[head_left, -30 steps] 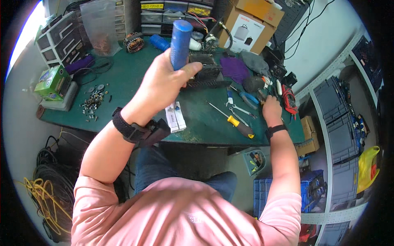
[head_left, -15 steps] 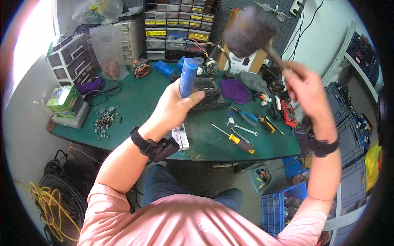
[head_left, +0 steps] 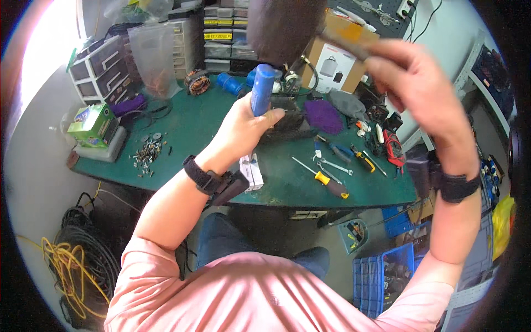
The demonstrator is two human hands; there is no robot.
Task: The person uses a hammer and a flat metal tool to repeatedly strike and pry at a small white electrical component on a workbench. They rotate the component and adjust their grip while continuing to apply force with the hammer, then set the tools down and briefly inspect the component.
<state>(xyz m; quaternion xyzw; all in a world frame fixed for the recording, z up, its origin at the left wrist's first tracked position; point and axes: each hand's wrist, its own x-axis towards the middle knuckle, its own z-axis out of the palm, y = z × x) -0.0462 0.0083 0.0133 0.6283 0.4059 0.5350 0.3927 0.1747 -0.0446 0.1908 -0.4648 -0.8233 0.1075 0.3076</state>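
Left hand (head_left: 243, 124) on a blue rod (head_left: 266, 91), right hand (head_left: 423, 83) on a mallet (head_left: 285, 33), over a green workbench (head_left: 207, 138).
In the head view, the left fingers are wrapped around the rod, which stands roughly upright, its top end showing above the fist, beside a dark metal block (head_left: 287, 120). The right fingers are closed around the mallet's handle; the dark, blurred mallet head is near the rod's top, and whether they touch cannot be told. A purple cloth (head_left: 324, 116) lies just right of the block, with pliers (head_left: 338, 150), wrenches (head_left: 336, 166) and a screwdriver (head_left: 323, 178) nearer the front. Screws (head_left: 147, 155) lie piled farther left.
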